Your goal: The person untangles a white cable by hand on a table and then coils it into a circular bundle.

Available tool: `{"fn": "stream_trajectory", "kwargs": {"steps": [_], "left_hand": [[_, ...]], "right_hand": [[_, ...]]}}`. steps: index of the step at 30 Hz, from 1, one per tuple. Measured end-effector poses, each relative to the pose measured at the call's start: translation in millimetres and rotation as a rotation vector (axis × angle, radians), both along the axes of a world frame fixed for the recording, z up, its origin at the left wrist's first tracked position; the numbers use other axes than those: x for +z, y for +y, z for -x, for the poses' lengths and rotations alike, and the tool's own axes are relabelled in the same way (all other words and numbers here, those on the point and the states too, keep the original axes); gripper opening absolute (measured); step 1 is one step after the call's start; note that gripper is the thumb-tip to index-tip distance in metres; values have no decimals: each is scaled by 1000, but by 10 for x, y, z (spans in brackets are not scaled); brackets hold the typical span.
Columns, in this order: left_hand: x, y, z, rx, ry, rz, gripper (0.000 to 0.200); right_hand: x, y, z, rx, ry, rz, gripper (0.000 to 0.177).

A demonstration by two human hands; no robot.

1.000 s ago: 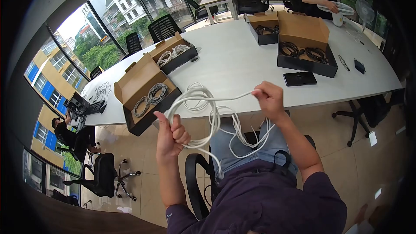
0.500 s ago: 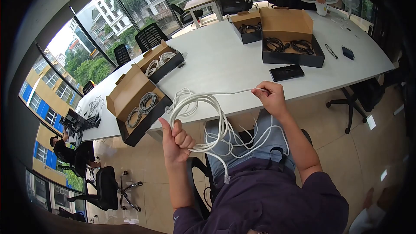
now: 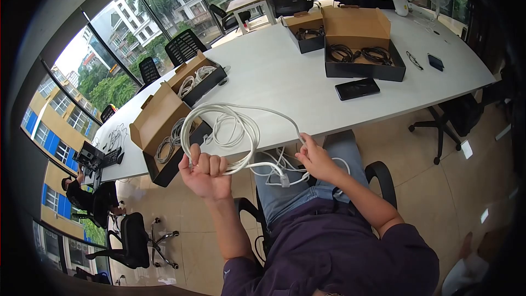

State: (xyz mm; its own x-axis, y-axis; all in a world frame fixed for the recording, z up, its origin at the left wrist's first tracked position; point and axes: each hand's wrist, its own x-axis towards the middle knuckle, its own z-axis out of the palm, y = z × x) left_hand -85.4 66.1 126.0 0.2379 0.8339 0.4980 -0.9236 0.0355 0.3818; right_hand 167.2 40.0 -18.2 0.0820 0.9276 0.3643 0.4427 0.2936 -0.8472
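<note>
My left hand (image 3: 206, 174) is closed around a looped coil of white cable (image 3: 255, 131), which rises above the fist. A clear plug (image 3: 284, 180) on a short cable end hangs to the right of that fist. My right hand (image 3: 316, 159) pinches the same cable where it runs down from the top of the coil. Loose cable lies across my lap, partly hidden by the hands. Behind the held coil, another white coil (image 3: 228, 130) rests at the table's edge. An open box (image 3: 159, 172) of grey cables stands just left of it.
On the white table (image 3: 263, 71) are a box of white cables (image 3: 207, 89), two boxes of black cables (image 3: 382, 71) (image 3: 310, 44), a phone (image 3: 357, 89), glasses (image 3: 415, 60) and a small dark object (image 3: 435, 62). One person works at the far right, another sits far left.
My right hand has moved down and left, toward my left hand. The held coil stands higher and further left, with its loops wider. My left hand has shifted slightly left.
</note>
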Motion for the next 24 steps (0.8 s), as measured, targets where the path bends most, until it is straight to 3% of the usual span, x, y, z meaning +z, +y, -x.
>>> {"fn": "stream_trajectory", "kwargs": {"steps": [1,4,10,13,19,24], "left_hand": [[-4,-7,-16,13,8,-1,28],[-8,-29,-64,83,7,-23,27],[-4,-88,-161,116,18,-68,26],[-30,-175,-352,122,66,-48,28],[-315,-162,-645,232,327,-164,32],[-465,-101,-804,296,582,-259,34]], "right_hand": [[-8,-30,42,-22,-57,-22,58],[104,-118,139,-99,-118,-228,59],[298,-252,107,-45,-587,107,57],[155,-246,87,-3,-651,102,56],[414,-410,134,135,-752,94,51],[533,-457,108,293,-727,-132,42]]}}
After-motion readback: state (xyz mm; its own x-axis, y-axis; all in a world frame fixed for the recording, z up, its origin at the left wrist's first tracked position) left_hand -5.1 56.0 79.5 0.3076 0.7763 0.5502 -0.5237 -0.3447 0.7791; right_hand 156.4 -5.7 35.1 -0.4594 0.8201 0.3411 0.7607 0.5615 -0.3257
